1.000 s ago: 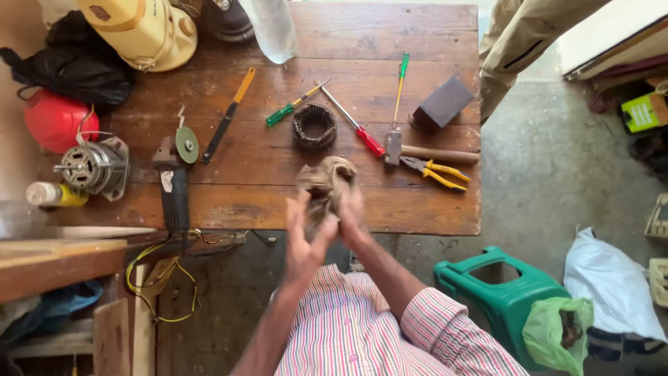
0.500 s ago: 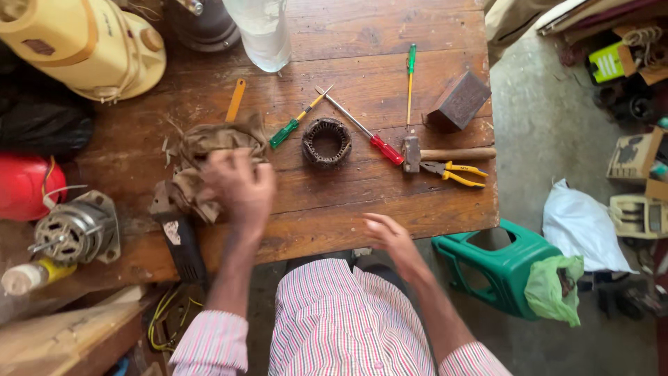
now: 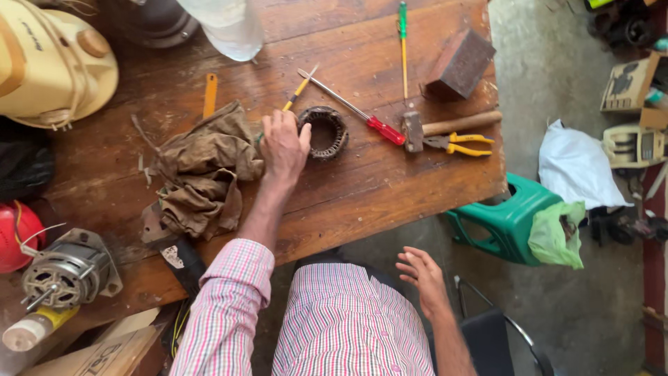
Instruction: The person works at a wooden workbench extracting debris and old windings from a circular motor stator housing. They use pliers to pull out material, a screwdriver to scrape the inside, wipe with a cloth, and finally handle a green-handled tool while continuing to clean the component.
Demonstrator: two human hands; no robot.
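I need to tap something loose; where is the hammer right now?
In the head view, the hammer lies on the right part of the wooden table, just above the yellow-handled pliers and below the dark block.

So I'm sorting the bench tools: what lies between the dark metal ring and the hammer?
In the head view, a red-handled screwdriver lies slanted between the metal ring and the hammer.

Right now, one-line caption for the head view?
Left hand touches ring-shaped motor stator beside brown rag; right hand hangs empty.

Rag dropped, reach shifted right.
Left hand [image 3: 284, 145] now off the brown rag [image 3: 204, 169], touching the round stator ring [image 3: 325, 132]; right hand [image 3: 422, 280] lowered.
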